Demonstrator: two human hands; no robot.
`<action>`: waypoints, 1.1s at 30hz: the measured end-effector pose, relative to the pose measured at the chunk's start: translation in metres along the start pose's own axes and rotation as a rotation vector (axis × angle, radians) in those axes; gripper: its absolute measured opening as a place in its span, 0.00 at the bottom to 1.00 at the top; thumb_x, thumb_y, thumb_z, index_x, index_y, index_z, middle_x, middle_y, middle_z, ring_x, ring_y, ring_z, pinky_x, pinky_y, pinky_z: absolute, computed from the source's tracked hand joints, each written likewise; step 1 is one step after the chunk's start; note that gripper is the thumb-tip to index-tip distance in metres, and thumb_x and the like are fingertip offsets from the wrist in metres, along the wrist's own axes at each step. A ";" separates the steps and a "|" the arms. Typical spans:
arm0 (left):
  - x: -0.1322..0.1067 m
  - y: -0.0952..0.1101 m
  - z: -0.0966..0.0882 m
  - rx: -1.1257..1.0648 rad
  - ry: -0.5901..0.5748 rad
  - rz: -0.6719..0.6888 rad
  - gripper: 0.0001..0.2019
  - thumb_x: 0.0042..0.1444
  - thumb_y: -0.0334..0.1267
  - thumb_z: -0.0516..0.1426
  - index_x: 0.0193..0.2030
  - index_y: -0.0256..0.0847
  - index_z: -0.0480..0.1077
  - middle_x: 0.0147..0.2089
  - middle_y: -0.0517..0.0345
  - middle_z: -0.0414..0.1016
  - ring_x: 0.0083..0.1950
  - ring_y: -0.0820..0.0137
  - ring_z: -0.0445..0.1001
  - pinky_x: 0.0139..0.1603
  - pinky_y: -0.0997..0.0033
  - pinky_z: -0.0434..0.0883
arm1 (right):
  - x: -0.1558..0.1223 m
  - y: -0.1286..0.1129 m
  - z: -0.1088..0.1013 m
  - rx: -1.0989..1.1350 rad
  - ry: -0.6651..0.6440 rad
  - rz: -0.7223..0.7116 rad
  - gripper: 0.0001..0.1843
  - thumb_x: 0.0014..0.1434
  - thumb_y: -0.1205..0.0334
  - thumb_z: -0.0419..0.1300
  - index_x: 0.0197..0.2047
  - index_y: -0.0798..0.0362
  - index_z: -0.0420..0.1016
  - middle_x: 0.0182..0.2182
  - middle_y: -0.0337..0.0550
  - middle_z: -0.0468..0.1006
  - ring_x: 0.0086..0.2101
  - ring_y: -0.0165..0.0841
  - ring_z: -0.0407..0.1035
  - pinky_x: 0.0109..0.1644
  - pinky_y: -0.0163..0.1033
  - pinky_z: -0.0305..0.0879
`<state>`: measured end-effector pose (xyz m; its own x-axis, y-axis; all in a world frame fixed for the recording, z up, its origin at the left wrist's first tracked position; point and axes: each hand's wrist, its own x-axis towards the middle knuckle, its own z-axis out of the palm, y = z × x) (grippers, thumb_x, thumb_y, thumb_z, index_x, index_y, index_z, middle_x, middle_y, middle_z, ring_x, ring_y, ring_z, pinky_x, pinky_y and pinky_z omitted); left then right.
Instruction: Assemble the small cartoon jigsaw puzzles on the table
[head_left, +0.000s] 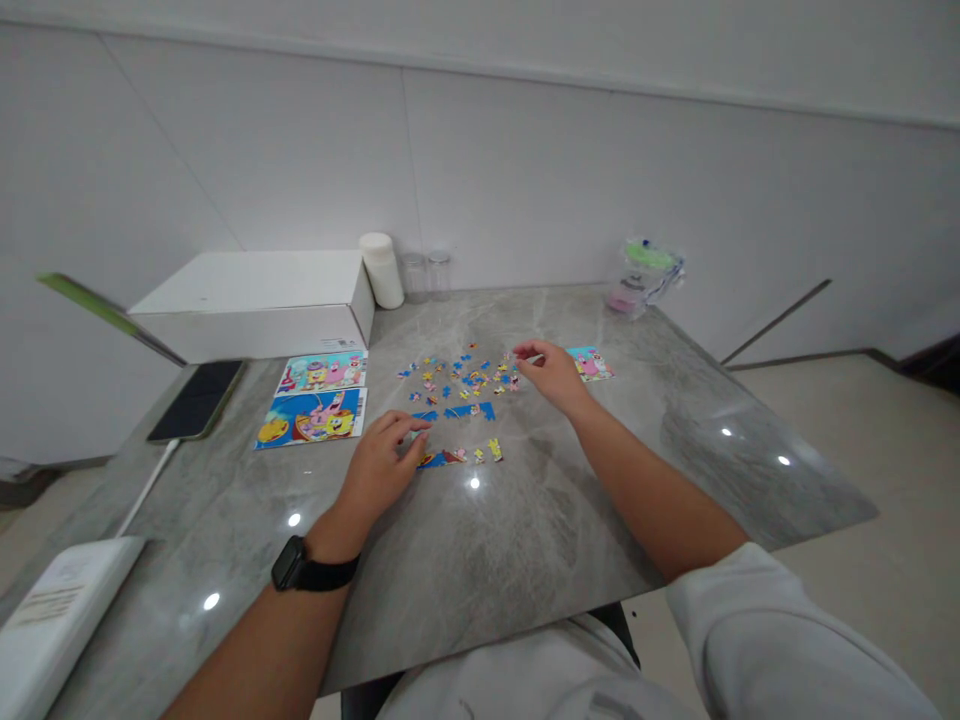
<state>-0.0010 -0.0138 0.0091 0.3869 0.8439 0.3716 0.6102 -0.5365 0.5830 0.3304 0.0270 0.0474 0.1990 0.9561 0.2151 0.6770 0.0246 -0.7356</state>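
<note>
Several small jigsaw pieces lie scattered on the grey marble table. A short joined row of blue pieces and another strip lie nearer me. My left hand, a black watch on its wrist, rests with curled fingers touching the left end of the near strip. My right hand reaches over the scattered pieces, thumb and finger pinched at their right edge; what they hold is too small to make out.
Two cartoon picture cards lie left of the pieces and a third card to the right. A white box, a white jar, two clear jars, a phone and a plastic bag stand around.
</note>
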 end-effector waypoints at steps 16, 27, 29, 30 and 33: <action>-0.002 0.001 0.001 -0.051 -0.005 -0.012 0.13 0.69 0.41 0.55 0.51 0.44 0.80 0.48 0.54 0.78 0.45 0.65 0.77 0.53 0.61 0.76 | 0.012 -0.001 0.058 -0.477 -0.304 -0.256 0.15 0.71 0.64 0.59 0.54 0.45 0.86 0.51 0.47 0.81 0.51 0.37 0.73 0.56 0.39 0.68; -0.001 0.005 0.000 -0.058 -0.007 0.000 0.12 0.70 0.41 0.55 0.49 0.43 0.81 0.47 0.53 0.77 0.47 0.65 0.77 0.54 0.61 0.75 | 0.024 0.010 0.053 -0.495 -0.413 -0.253 0.08 0.63 0.62 0.68 0.46 0.52 0.85 0.45 0.47 0.84 0.47 0.37 0.75 0.53 0.37 0.67; -0.001 0.005 0.000 -0.062 -0.005 0.012 0.12 0.71 0.41 0.56 0.49 0.43 0.81 0.47 0.53 0.78 0.47 0.65 0.77 0.54 0.61 0.75 | 0.025 0.011 0.052 -0.475 -0.423 -0.234 0.07 0.61 0.63 0.70 0.43 0.52 0.84 0.43 0.46 0.85 0.44 0.37 0.76 0.51 0.37 0.68; -0.001 0.005 0.000 -0.063 -0.004 0.016 0.12 0.71 0.41 0.56 0.49 0.43 0.81 0.47 0.53 0.78 0.47 0.65 0.77 0.55 0.61 0.75 | 0.025 0.011 0.051 -0.465 -0.421 -0.220 0.07 0.60 0.64 0.70 0.42 0.53 0.84 0.42 0.45 0.85 0.43 0.36 0.76 0.49 0.36 0.68; -0.002 0.005 0.000 -0.063 -0.006 0.025 0.12 0.71 0.40 0.56 0.50 0.43 0.81 0.47 0.53 0.77 0.47 0.64 0.77 0.55 0.61 0.75 | 0.025 0.009 0.047 -0.419 -0.403 -0.179 0.06 0.58 0.67 0.70 0.41 0.52 0.83 0.39 0.43 0.85 0.40 0.35 0.76 0.46 0.35 0.67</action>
<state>0.0014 -0.0179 0.0115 0.4059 0.8300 0.3826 0.5558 -0.5565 0.6176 0.3077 0.0650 0.0162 -0.1720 0.9851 -0.0083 0.9126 0.1562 -0.3777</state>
